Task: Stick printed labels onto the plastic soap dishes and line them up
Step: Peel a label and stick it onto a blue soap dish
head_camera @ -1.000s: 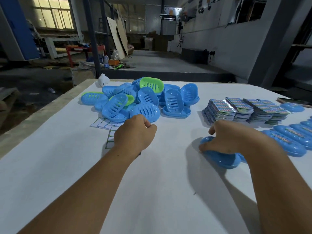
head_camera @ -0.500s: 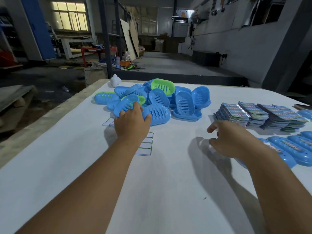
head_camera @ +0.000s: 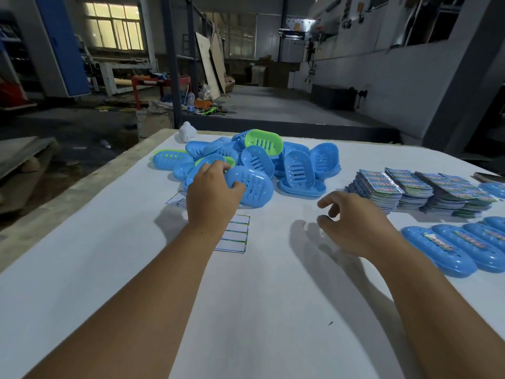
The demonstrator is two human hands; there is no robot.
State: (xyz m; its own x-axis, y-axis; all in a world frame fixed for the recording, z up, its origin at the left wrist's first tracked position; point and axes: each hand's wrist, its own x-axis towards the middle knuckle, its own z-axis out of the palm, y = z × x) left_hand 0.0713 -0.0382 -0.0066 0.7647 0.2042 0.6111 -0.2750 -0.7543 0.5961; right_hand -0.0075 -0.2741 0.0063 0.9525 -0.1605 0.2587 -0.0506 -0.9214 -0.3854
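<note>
Colourful printed labels [head_camera: 415, 191], text illegible

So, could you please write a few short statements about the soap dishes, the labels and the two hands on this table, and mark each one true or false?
1. The left hand grips a blue soap dish at the near edge of the pile. True.
2. The right hand holds a printed label. False: its loosely curled fingers hold nothing.
3. The stacks of printed labels lie to the right of the pile of soap dishes. True.
4. Every dish in the pile is blue. False: a green soap dish sits on top.
5. The labelled soap dishes lined up on the right are green. False: they are blue.
</note>
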